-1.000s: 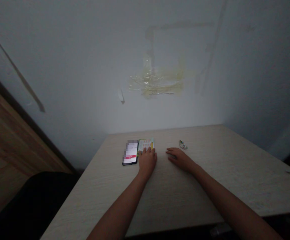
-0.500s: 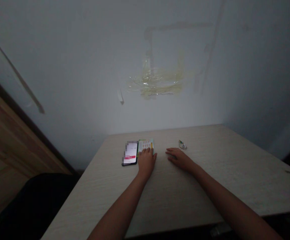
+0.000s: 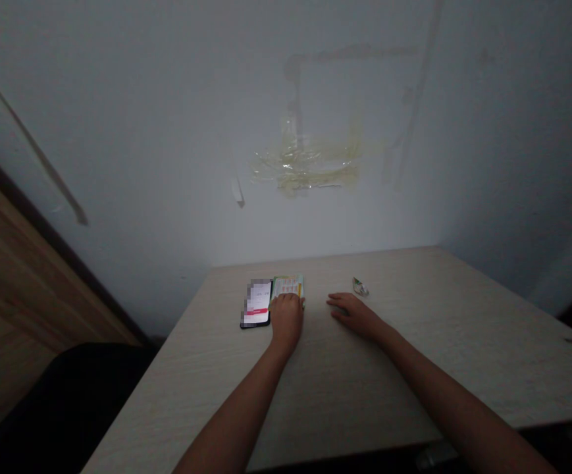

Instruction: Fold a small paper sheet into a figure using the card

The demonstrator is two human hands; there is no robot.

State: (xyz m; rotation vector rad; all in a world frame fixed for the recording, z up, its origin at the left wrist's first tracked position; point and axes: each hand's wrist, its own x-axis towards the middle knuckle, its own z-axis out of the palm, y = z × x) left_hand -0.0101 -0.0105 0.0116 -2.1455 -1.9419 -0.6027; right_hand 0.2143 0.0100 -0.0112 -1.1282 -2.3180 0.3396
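My left hand (image 3: 287, 322) is closed over the near part of a flat green-and-white printed packet (image 3: 287, 284), thumb at its right edge. The fingers are curled, and the hand hides the packet's near end. Just left of it lies a smartphone (image 3: 259, 303) with its screen lit. My right hand (image 3: 353, 313) rests on the tabletop, open, fingers stretched to the left and holding nothing. Beyond its knuckles lies a small, crumpled, shiny scrap (image 3: 360, 287), apart from the hand.
The pale wooden table (image 3: 207, 368) meets a grey wall with yellowed tape (image 3: 315, 164) stuck on it. At left are a wooden panel (image 3: 14, 283) and a dark, rounded object (image 3: 78, 395) beside the table edge. A small dark mark (image 3: 571, 341) shows at the table's right.
My left hand's fingers have curled in, and its thumb has drawn from the side to the packet's edge. The right hand stays where it was.
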